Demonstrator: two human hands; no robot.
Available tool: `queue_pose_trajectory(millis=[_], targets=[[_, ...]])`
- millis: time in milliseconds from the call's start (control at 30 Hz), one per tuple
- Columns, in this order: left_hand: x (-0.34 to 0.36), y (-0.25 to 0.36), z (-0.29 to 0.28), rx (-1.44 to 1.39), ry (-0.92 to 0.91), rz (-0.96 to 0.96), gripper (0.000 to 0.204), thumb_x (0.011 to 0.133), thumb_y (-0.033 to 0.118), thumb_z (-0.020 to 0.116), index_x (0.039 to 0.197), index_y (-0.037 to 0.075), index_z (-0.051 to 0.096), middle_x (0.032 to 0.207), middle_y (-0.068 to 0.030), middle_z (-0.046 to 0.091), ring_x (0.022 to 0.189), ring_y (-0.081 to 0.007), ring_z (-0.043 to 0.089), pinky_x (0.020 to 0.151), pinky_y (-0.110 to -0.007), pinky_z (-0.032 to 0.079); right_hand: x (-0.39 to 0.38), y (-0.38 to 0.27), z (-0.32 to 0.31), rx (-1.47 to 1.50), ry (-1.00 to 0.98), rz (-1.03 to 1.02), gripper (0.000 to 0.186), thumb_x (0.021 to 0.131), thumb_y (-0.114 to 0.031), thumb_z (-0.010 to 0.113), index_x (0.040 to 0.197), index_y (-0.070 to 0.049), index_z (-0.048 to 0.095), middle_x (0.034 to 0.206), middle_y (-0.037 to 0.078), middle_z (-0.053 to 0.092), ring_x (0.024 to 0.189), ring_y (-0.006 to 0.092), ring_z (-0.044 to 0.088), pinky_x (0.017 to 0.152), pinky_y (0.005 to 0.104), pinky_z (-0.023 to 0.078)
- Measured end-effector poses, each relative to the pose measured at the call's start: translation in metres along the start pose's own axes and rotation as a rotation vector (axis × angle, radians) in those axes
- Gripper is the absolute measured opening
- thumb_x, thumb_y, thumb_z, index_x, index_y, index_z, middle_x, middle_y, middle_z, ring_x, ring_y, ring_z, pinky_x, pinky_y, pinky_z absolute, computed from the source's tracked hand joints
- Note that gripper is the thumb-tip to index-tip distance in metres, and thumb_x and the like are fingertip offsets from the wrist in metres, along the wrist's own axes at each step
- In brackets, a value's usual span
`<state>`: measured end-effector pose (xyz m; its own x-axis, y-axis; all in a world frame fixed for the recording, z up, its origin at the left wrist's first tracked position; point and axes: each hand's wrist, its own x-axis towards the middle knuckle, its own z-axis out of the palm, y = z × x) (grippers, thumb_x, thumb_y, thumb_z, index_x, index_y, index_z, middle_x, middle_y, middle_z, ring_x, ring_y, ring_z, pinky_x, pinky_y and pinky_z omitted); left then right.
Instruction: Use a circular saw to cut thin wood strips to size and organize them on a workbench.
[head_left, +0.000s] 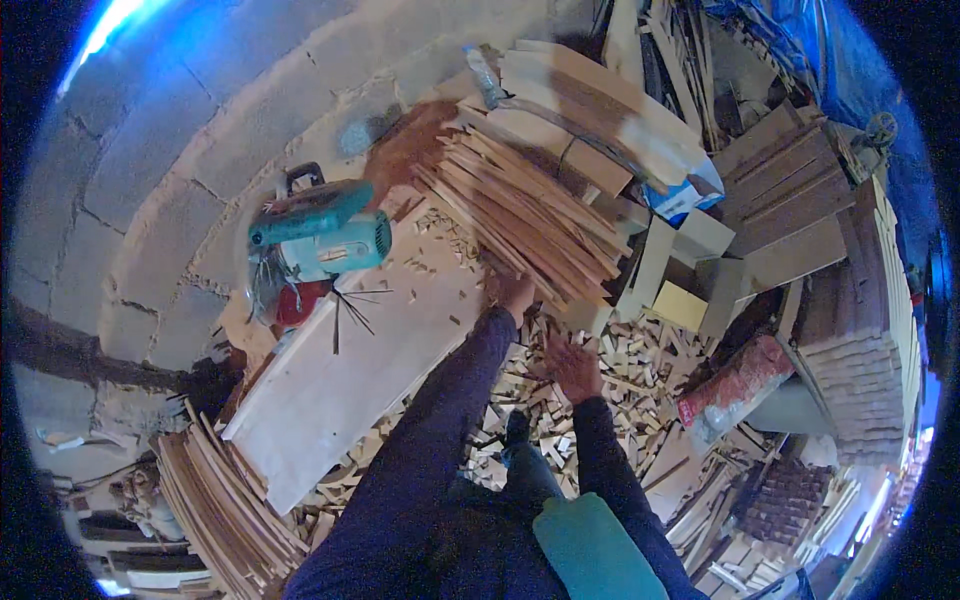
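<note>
- I see the long wooden strips (530, 215) stacked in a loose, fanned pile ahead of the person, beyond the heap of offcuts (640, 355).
- The left hand (515, 298) is at the near end of those strips; its fingers are too unclear for me to tell whether they grasp one.
- The right hand (573, 365) is low over the offcuts, fingers pointing forward; I cannot tell if it pinches a piece or is free.
- My first worry is the pile: the strips overlap at uneven angles, so pulling one from underneath could make its neighbours slide onto the hands.
- Rough sawn ends could also drive splinters into the bare skin.
- Footing concerns me too: a dark shoe (516, 428) stands among the offcuts, and loose blocks could roll underfoot.
- The teal power saw (335, 245) sits at the far end of the pale board (345, 365), left of the hands; a stumble that way could bring an arm against it.
</note>
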<state>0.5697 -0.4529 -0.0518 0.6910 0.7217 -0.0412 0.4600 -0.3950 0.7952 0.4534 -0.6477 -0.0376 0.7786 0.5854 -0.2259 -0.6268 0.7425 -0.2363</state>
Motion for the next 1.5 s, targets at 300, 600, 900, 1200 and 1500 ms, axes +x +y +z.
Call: queue_pose_trajectory(millis=[300,600,900,1200,1500], targets=[[-0.026,-0.034,-0.131,-0.834,-0.769,-0.330,0.033,0.103,0.038,0.059,0.119,0.008,0.060,0.086,0.0015,0.059,0.070,-0.0086,0.056,0.059,-0.026,0.049,-0.016,0.038,0.006,-0.135,0.383,-0.028,0.022,0.104,-0.023,0.051,0.110,-0.004,0.060,0.124,0.019,0.065,0.119,0.0407,0.060,0.110,0.0568,0.046],[-0.210,-0.192,-0.327,-0.153,-0.561,0.438,0.027,0.102,0.027,0.063,0.108,0.001,0.066,0.090,-0.0084,0.067,0.071,-0.0193,0.065,0.065,-0.034,0.055,-0.014,0.085,0.006,-0.467,0.238,0.176,0.029,0.106,-0.024,0.048,0.114,-0.001,0.064,0.115,0.016,0.068,0.103,0.0323,0.068,0.100,0.0517,0.055],[-0.337,-0.344,-0.538,0.382,-0.053,0.033,0.013,0.094,0.015,0.056,0.099,0.003,0.059,0.074,-0.0175,0.063,0.073,-0.0394,0.061,0.068,-0.053,0.048,-0.058,0.117,-0.075,-0.880,0.173,0.329,0.056,0.105,-0.051,0.049,0.135,-0.005,0.059,0.120,0.016,0.069,0.102,0.0335,0.068,0.096,0.0469,0.057],[-0.335,-0.354,-0.713,0.622,0.580,-0.478,0.035,0.096,0.031,0.062,0.114,0.003,0.051,0.090,-0.0239,0.067,0.078,-0.0457,0.067,0.068,-0.058,0.051,-0.072,0.194,-0.047,-1.460,-0.018,0.611,0.047,0.104,-0.043,0.053,0.126,-0.003,0.062,0.106,0.014,0.069,0.088,0.0281,0.066,0.082,0.0429,0.055],[-0.290,-0.405,-0.732,0.895,0.356,-0.640,0.047,0.091,0.030,0.065,0.127,0.001,0.056,0.121,-0.0217,0.062,0.111,-0.0401,0.064,0.085,-0.052,0.054,-0.084,0.251,-0.033,-1.702,-0.342,0.698,0.038,0.103,-0.035,0.057,0.116,-0.001,0.066,0.092,0.012,0.069,0.074,0.0226,0.065,0.068,0.0390,0.054]])
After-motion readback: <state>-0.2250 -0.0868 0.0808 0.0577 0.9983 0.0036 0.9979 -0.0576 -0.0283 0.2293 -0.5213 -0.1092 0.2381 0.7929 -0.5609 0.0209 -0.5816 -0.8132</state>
